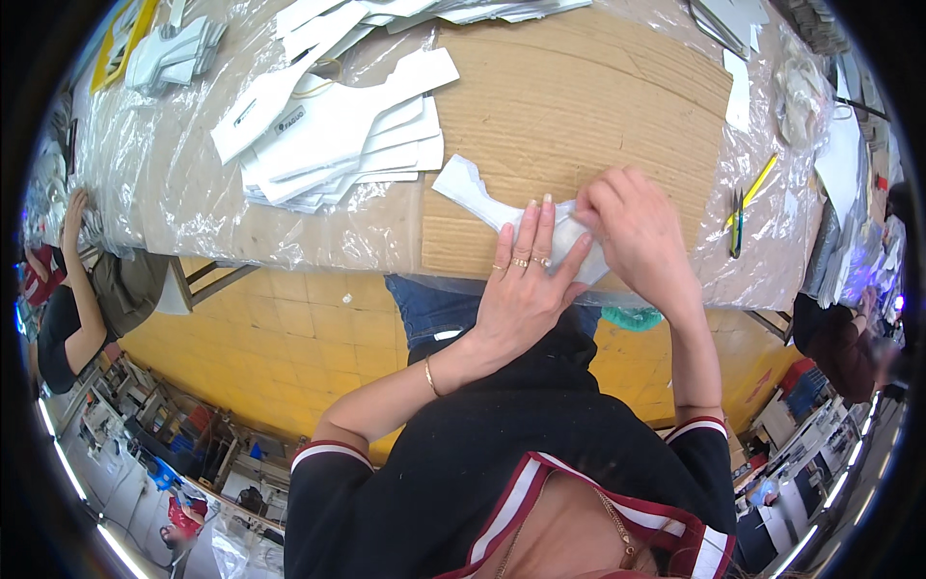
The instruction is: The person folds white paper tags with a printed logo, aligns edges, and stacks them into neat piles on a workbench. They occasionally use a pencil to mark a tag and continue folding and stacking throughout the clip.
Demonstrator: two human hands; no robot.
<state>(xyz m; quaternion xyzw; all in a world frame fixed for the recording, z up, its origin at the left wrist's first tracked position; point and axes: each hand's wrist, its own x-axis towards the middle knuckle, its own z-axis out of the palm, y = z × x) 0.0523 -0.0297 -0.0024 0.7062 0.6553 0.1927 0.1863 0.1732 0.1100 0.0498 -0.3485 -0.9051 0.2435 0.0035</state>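
Note:
A white flat cut piece [470, 188] with a narrow, strap-like end lies near the front edge of a brown cardboard sheet [579, 96]. My left hand [529, 289] rests flat on it, fingers stretched out and pressing it down. At the piece's right part, my right hand [635, 230] is closed in a pinch on its upper edge; the fingertips are partly hidden. Both hands cover much of the piece's wider part. Left of the cardboard sits a fanned pile of similar white cut pieces [328, 135], some with small dark print.
Clear plastic film [145, 193] covers the table. To the right lie small dark snips [738, 224] and a yellow pen-like tool [760, 183]. More white pieces [178, 53] lie at the far left by a yellow frame [125, 48]. Another person's arm [82, 270] reaches the table's left end.

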